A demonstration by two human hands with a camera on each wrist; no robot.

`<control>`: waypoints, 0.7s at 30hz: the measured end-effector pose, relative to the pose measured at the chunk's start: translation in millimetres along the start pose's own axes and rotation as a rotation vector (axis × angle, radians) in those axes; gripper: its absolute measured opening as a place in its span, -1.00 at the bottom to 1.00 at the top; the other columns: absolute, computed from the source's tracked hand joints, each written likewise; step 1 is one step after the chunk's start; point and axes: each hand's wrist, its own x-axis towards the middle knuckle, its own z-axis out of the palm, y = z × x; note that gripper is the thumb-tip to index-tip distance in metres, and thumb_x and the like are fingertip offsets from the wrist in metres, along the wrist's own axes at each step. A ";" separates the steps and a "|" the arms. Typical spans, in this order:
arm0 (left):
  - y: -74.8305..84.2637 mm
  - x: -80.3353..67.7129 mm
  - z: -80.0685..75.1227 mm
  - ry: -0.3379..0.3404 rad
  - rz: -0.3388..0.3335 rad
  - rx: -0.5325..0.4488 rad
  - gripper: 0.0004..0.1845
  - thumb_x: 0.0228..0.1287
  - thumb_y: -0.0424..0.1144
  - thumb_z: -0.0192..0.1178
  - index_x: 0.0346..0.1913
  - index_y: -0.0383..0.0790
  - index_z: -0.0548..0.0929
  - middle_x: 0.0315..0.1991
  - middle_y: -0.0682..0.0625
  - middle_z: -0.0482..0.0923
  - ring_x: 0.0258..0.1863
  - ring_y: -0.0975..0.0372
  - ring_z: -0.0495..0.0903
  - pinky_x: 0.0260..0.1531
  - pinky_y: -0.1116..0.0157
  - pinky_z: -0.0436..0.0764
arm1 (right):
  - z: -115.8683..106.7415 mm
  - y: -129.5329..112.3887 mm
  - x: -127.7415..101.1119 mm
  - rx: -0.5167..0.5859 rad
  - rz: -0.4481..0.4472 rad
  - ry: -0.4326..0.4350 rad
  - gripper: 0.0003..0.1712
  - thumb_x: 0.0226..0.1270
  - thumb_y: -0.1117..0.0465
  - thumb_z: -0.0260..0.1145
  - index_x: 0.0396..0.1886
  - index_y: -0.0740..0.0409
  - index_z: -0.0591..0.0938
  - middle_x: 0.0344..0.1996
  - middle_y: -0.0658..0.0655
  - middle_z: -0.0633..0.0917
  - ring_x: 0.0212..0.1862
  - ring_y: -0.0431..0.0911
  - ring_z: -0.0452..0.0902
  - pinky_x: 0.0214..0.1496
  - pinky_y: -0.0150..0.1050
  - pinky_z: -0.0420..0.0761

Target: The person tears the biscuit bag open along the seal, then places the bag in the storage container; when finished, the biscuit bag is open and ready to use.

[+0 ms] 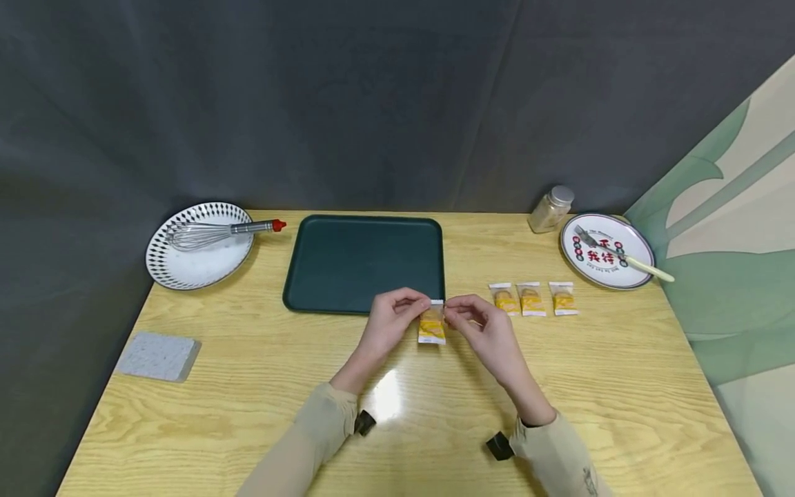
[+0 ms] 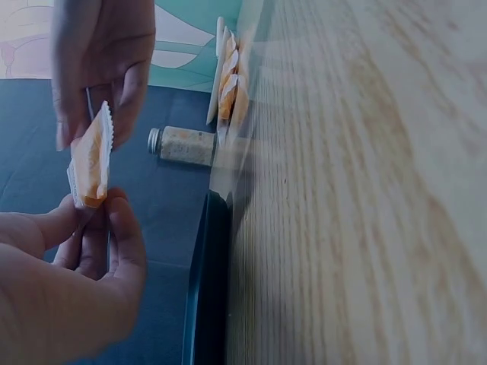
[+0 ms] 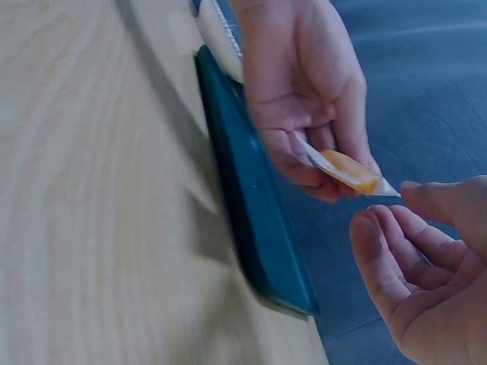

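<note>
Right now we hold one little packet up in the air, over the desk by the near right corner of the tray. Our left hand pinches it. Our right hand has its bent fingers close to the other side, but we cannot tell if they grip it.

We see no rip in the packet, so we think the work on it has only just begun. Three more packets lie in a row past the tray's right edge. They look closed too, so if they get the same work, all three are left.

The tray sits by the back edge of the yellow wood desk. A jar stands at that edge, and near the back right corner a plate holds a fork. A spotty plate with a whisk sits at the back left corner, and a grey block lies near the left edge.

Dark cloth hangs behind, and big green leaf shapes cover the wall on the right.
</note>
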 end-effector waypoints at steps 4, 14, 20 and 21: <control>0.7 0.9 -0.2 -0.024 0.012 0.032 -0.88 0.49 -0.48 0.32 -0.12 -0.54 0.78 -0.16 -0.26 0.78 -0.15 0.23 0.78 -0.05 0.36 0.72 | 1.6 -1.9 8.0 0.002 0.000 -0.004 -0.82 0.57 0.32 0.39 -0.01 0.38 0.73 -0.20 0.25 0.78 -0.17 0.10 0.77 -0.08 -0.05 0.80; -2.9 0.4 -1.8 -0.112 -0.025 0.046 -0.84 0.57 -0.45 0.26 -0.03 -0.53 0.76 -0.10 -0.25 0.77 -0.04 0.08 0.79 0.00 0.30 0.72 | 4.9 -4.2 11.9 -0.004 0.007 -0.006 -0.87 0.50 0.36 0.44 -0.13 0.41 0.73 -0.27 0.24 0.78 -0.28 0.09 0.77 -0.18 -0.10 0.80; 1.4 0.5 -4.7 -0.153 -0.036 0.039 -0.85 0.55 -0.42 0.28 -0.04 -0.47 0.78 -0.12 -0.18 0.78 -0.09 0.06 0.79 -0.06 0.27 0.72 | 6.0 -5.7 12.1 0.018 0.001 -0.018 -0.88 0.49 0.40 0.44 -0.14 0.43 0.73 -0.27 0.26 0.79 -0.26 0.09 0.80 -0.15 -0.06 0.81; 1.7 0.6 -4.8 -0.145 -0.045 0.026 -0.86 0.55 -0.42 0.28 -0.05 -0.47 0.78 -0.14 -0.17 0.78 -0.11 0.09 0.79 -0.07 0.27 0.72 | 6.4 -5.8 12.4 0.023 0.001 -0.022 -0.89 0.49 0.40 0.44 -0.14 0.43 0.73 -0.27 0.26 0.79 -0.25 0.09 0.80 -0.14 -0.05 0.81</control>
